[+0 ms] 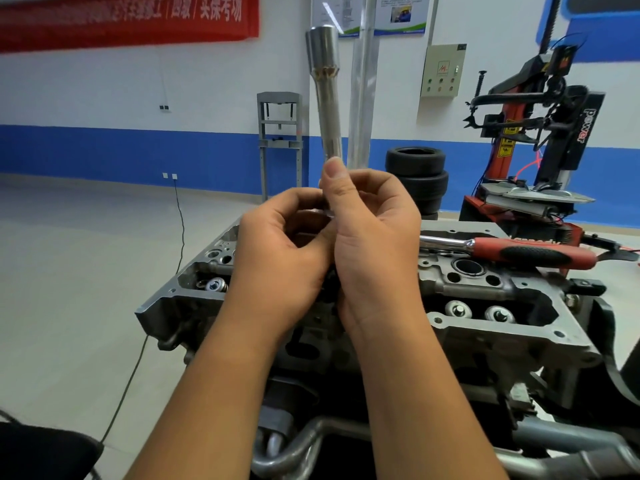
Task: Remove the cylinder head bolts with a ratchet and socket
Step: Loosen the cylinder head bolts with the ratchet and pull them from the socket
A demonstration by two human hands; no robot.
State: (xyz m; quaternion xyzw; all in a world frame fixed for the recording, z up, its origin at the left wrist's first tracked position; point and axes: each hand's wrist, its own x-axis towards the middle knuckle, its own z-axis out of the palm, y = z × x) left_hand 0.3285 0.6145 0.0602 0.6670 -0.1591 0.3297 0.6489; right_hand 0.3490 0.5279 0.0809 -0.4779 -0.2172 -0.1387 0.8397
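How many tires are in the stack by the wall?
3 tires show: top, middle, and bottom, stacked behind the right hand, which may hide more.

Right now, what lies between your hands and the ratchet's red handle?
Head view: only the ratchet's chrome shank, resting on the cylinder head, running from the right hand.

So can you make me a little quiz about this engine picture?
1. True or false: the ratchet is in the right hand.
2. What lies on the cylinder head? A) hammer B) ratchet C) tyre
3. Fill in: both hands hold the long metal ____ upright.

Key: 1 false, it lies on the cylinder head; 2 B; 3 extension bar, gripped by the right hand, with the left hand at its lower end.
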